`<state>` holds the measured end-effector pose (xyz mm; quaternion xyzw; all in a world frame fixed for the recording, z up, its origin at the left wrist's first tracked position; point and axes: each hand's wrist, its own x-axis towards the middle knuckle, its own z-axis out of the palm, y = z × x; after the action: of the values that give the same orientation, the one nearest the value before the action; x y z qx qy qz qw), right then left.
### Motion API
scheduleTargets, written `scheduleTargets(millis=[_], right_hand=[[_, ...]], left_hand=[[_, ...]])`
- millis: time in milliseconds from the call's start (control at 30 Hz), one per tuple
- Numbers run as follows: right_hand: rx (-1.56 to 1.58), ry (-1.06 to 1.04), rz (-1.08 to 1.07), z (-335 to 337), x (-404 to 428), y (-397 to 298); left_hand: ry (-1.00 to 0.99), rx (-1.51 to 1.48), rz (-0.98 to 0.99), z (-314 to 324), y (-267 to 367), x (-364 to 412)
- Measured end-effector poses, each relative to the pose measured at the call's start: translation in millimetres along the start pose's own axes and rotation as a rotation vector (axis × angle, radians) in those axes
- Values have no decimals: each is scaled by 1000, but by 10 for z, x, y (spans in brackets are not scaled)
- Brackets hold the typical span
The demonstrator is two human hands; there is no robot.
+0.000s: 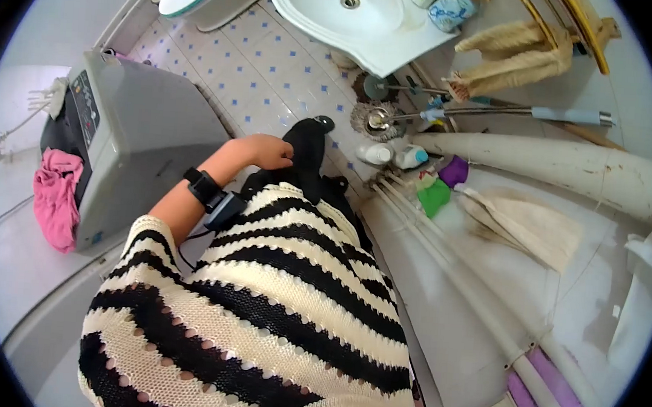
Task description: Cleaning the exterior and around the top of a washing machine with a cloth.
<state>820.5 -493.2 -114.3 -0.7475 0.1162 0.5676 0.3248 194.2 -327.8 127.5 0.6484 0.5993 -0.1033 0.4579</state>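
Observation:
My left hand [270,152] is over my black trousers [309,152], in front of my body. Its fingers are curled, and the palm side is hidden, so I cannot tell whether anything is in them. A black strap [202,189] with a dark device [226,210] is worn on that forearm. My right hand is out of view. Beyond the left hand, a dark shoe tip [325,124] shows on the tiled floor [267,74]. To the left of the hand stands a grey washing machine [156,112], with a pink cloth [57,199] draped over its edge.
Ahead is a white washbasin [317,10] with a patterned pump bottle [453,9]. Mops [378,119] and two bottles [375,153] stand on the right. White pipes [446,263] run along the wall. Beige towels [517,58] hang from a gold rail [590,37].

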Motion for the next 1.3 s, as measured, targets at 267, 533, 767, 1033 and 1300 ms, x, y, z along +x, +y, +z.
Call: scheduleTargets(millis=[267,533,767,1033,1300], right_hand=[[-73,-118,19,392,131,267],[-107,-195,16,630,323,495],[-136,-262,4,940,485,648],[-161,-289,-6,1121,542,802],[-167,-293,5,1239,535,872]], left_hand=[[46,29,-125,-126,-44,-409],[139,6,-137,-135,-68,-390],[97,55,-162,76,-466,-401],[227,12,-148,-41,-421,-593],[203,30,-103,-131,-549,-464]])
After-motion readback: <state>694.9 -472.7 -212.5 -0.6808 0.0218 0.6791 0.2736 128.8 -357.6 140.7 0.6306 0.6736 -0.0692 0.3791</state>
